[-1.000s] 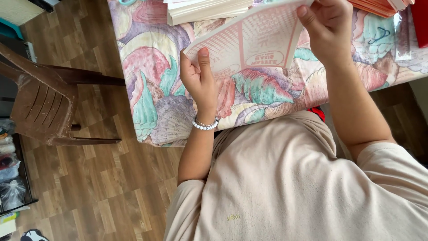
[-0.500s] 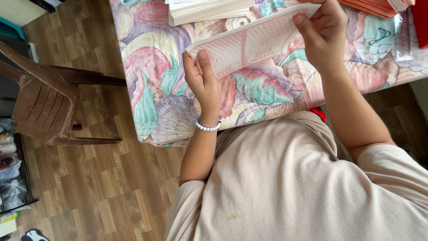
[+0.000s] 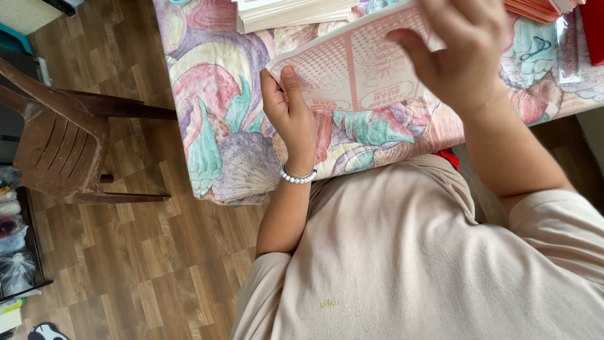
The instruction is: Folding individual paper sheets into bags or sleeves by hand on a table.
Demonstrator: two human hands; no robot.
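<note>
I hold a pink-and-white printed paper sheet over the table covered with a shell-patterned cloth. My left hand, with a white bead bracelet on its wrist, pinches the sheet's left end between thumb and fingers. My right hand grips the sheet's right part, its fingers curled over the front and hiding that end. The sheet lies nearly flat, with a fold line down its middle.
A stack of cream paper sheets lies at the table's far edge, with a red-orange stack at the top right. A brown plastic chair stands on the wooden floor at the left. Bags and clutter sit at the far left.
The sheet has been lowered and flattened from a raised, bent shape. My right hand has slid leftward over the sheet. My left hand keeps its grip at the left end.
</note>
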